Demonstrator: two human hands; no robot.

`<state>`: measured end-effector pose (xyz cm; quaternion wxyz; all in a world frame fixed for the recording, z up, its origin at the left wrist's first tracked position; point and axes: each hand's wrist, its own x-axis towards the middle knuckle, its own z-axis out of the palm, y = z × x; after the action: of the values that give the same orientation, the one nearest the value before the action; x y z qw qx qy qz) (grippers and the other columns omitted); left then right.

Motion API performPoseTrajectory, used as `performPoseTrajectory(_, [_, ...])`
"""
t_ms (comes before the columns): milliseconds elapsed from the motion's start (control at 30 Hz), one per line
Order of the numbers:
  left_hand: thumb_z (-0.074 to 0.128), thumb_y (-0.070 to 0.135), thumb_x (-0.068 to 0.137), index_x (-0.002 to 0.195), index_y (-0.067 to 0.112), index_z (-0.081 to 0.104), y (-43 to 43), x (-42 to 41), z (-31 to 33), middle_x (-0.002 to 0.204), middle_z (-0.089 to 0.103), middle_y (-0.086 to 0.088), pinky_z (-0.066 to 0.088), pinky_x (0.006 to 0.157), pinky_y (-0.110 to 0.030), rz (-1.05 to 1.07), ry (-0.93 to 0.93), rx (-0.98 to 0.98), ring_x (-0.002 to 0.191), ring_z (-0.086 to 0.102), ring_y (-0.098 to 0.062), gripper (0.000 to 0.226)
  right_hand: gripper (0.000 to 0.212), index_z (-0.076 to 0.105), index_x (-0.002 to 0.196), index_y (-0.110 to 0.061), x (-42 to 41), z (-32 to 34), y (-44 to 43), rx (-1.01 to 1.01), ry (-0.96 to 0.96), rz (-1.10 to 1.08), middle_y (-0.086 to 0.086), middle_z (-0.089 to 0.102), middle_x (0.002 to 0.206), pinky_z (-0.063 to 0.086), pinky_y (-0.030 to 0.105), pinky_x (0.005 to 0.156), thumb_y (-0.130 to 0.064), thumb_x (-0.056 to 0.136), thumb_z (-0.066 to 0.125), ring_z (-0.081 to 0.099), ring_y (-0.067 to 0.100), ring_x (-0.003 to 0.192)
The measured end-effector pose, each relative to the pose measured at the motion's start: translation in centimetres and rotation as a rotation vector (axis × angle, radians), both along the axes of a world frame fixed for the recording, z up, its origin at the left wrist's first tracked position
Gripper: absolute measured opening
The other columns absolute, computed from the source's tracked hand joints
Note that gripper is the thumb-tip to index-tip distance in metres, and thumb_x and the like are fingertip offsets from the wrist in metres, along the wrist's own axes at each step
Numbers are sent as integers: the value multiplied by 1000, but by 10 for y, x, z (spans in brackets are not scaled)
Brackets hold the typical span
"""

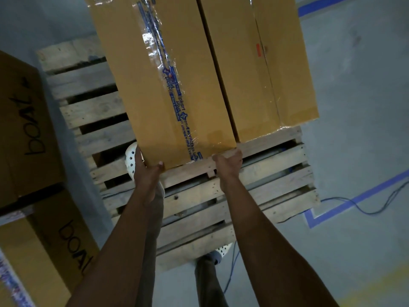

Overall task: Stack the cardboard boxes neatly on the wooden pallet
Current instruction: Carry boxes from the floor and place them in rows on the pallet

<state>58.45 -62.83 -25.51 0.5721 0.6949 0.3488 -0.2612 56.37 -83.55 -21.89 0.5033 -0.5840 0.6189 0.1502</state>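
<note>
Head view: left hand point(148, 173) and right hand point(229, 163), fingers point(159, 164) curled, hold one cardboard box point(163, 85) beside a second box point(265, 74) on one pallet point(276, 155).

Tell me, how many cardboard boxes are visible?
4. The held box, gripped by left hand and right hand over the pallet; the right box beside it; two boat boxes at left. More may be hidden.

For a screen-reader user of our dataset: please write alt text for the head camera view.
Seen from above, the left hand and right hand grip the near end of a long taped cardboard box, which lies close beside a second box over a wooden pallet. Boxes printed "boat" stand to the left, and blue tape lines mark the grey floor.
</note>
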Motion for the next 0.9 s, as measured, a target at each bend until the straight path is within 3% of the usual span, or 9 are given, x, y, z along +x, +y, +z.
performPoseTrajectory(67, [67, -2, 91, 157, 35, 28, -1, 0, -3, 153, 42, -4, 49, 106, -53, 8, -12, -3, 133, 48, -28, 86, 74, 32, 152, -20, 4, -2, -8, 136, -73, -169, 5, 48, 147, 36, 33, 99, -3, 89, 68, 48, 22, 121])
performPoseTrajectory(133, [65, -5, 91, 158, 33, 29, -1, -2, -7, 152, 43, -6, 50, 106, -52, 19, -22, -6, 132, 49, -27, 85, 71, 38, 149, -21, 7, -3, -10, 164, -83, -191, 3, 55, 142, 34, 32, 96, 0, 88, 66, 52, 24, 122])
performPoseTrajectory(267, [65, -3, 91, 156, 40, 30, -4, -7, -12, 150, 48, -9, 50, 106, -53, 16, -29, -3, 132, 51, -28, 86, 89, 14, 161, -25, 6, 1, -13, 173, -102, -173, 2, 33, 161, 35, 38, 103, 3, 91, 61, 40, 27, 139])
performPoseTrajectory(367, [64, -3, 91, 156, 41, 29, -7, -8, -13, 150, 47, -11, 49, 107, -53, 14, -23, 15, 133, 50, -28, 86, 90, 9, 162, -25, 3, 1, -19, 157, -98, -112, 1, 21, 166, 30, 42, 113, 2, 93, 60, 32, 27, 146])
performPoseTrajectory(467, [63, 0, 90, 156, 45, 24, -7, -10, -14, 152, 45, -10, 48, 107, -54, -50, -51, 43, 135, 48, -29, 89, 89, 14, 161, -18, 3, 2, -19, -15, 5, 88, 4, 24, 164, 35, 43, 114, -7, 89, 65, 33, 30, 145])
performPoseTrajectory(600, [61, 0, 90, 157, 45, 19, -7, -10, -16, 154, 43, -7, 46, 109, -55, -89, -50, 75, 136, 46, -29, 91, 91, 18, 158, -13, 7, 5, -17, -439, 146, 597, 3, 16, 162, 37, 46, 110, -15, 81, 67, 27, 26, 143])
performPoseTrajectory(700, [59, 0, 90, 159, 43, 16, -7, -10, -17, 158, 38, -3, 45, 111, -53, -143, -82, 85, 140, 42, -27, 92, 94, 11, 161, -17, 8, 4, -15, -377, 236, 883, -5, 4, 167, 32, 46, 111, -20, 84, 64, 22, 24, 147])
performPoseTrajectory(800, [59, -3, 92, 162, 35, 12, -8, -9, -17, 159, 36, -1, 44, 112, -47, -186, -74, 94, 141, 39, -25, 92, 100, -1, 162, -16, 8, 1, -13, -314, 295, 950, -6, -5, 169, 34, 43, 110, -22, 86, 64, 34, 27, 142])
performPoseTrajectory(900, [61, 0, 92, 162, 36, 9, -6, -11, -19, 160, 34, -1, 43, 112, -51, -225, -74, 104, 141, 38, -26, 94, 102, -6, 161, -15, 8, 1, -15, -324, 323, 994, -6, -11, 169, 36, 41, 108, -25, 88, 64, 45, 26, 136])
